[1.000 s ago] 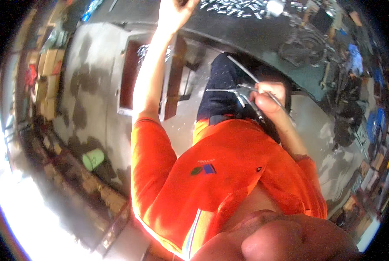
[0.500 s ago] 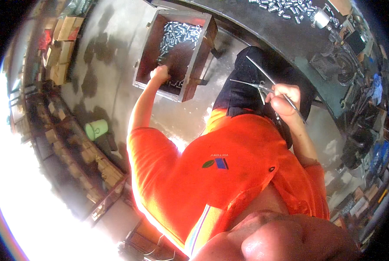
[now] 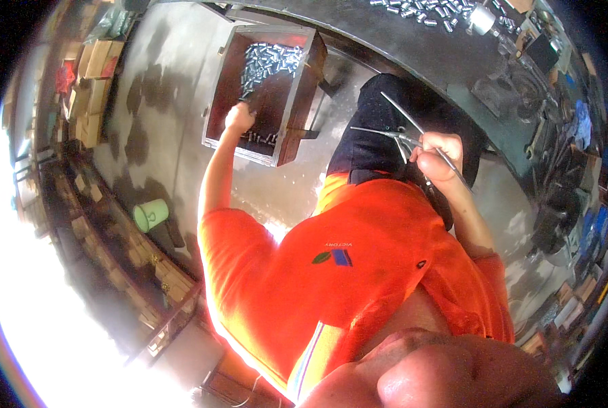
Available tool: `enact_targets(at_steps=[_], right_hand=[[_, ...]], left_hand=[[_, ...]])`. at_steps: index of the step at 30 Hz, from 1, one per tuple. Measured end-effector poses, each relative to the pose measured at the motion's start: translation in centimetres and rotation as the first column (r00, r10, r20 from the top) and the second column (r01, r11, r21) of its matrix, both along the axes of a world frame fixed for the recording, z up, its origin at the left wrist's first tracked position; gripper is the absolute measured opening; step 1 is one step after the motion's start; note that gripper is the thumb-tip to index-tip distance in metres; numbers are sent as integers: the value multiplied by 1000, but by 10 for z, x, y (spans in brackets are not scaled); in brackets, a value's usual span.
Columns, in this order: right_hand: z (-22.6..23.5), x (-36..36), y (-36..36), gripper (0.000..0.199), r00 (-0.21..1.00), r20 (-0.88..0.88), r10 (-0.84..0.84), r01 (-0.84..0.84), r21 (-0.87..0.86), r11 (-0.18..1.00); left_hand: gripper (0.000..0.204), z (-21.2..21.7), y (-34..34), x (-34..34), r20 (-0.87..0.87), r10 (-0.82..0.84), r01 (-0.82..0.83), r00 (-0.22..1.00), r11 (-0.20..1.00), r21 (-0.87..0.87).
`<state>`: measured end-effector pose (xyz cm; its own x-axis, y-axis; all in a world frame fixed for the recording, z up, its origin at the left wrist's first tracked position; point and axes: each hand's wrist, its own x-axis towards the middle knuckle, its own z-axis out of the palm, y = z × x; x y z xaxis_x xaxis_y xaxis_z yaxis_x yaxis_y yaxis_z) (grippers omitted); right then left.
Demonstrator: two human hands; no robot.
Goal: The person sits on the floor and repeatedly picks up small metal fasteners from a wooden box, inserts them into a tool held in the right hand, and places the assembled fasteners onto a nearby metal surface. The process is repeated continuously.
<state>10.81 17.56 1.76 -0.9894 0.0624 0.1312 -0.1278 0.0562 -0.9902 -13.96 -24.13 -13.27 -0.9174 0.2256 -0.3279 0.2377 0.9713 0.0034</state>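
My left hand (image 3: 238, 117) reaches down into a dark metal box (image 3: 291, 122) on the floor and closes on small silver metal cylinders (image 3: 268, 61) heaped in it. My right hand (image 3: 438, 155) is held in front of my lap, gripping a bundle of thin metal rods (image 3: 400, 129) that fan out up and to the left. I wear an orange shirt and dark trousers.
A dark workbench (image 3: 413, 41) along the top carries more silver cylinders (image 3: 419, 10) and tools. A green cup (image 3: 151, 215) stands on the wet concrete floor at left. Stacked cardboard boxes (image 3: 89, 68) and shelving line the left side. Machinery crowds the right.
My left hand came down from high up into the box of cylinders and now rests at its near end. My right hand keeps the rods, nearly still.
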Motion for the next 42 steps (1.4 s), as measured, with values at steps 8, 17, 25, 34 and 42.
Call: enact_targets(at_steps=[8, 17, 25, 34, 42], right_hand=[[-3, -2, -8, 21, 999, -4, -33, 33, 149, 988], [19, -8, -8, 26, 998, -69, 9, 3, 171, 985], [23, -12, -8, 24, 993, -100, 57, -28, 271, 962], [2, -14, -7, 20, 987, -152, -54, 101, 315, 944], [-6, -7, -3, 20, 991, 16, -135, 135, 40, 990]], left_hand=[[30, 123, 110, 42, 472, -72, -466, 879, 88, 880], [19, 143, 205, 115, 333, -468, -266, 818, 205, 942], [20, 161, 227, 132, -53, -469, 190, 881, 249, 950], [18, 174, 244, 136, -118, -520, 337, 846, 350, 874], [16, 159, 241, 131, 342, -573, -322, 744, 141, 936]])
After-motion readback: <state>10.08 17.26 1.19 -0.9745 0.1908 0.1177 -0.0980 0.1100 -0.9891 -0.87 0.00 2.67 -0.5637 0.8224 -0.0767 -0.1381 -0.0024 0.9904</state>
